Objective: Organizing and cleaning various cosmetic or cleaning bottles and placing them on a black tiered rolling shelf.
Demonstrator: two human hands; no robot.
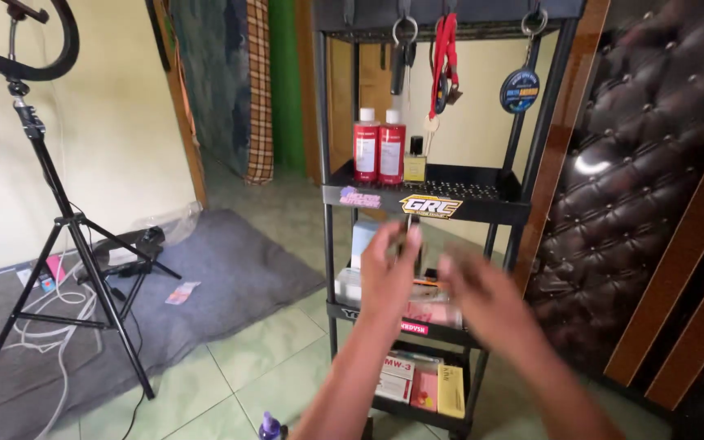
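Left hand (389, 273): fingers spread, reaching at the rack's (531, 147) middle shelf (352, 314), empty.
Right hand (482, 297): blurred, open-looking; grip cannot be told.
Red bottles (379, 152): upright on top shelf, untouched.
Progress: nothing grasped yet; boxes (417, 383) sit below.
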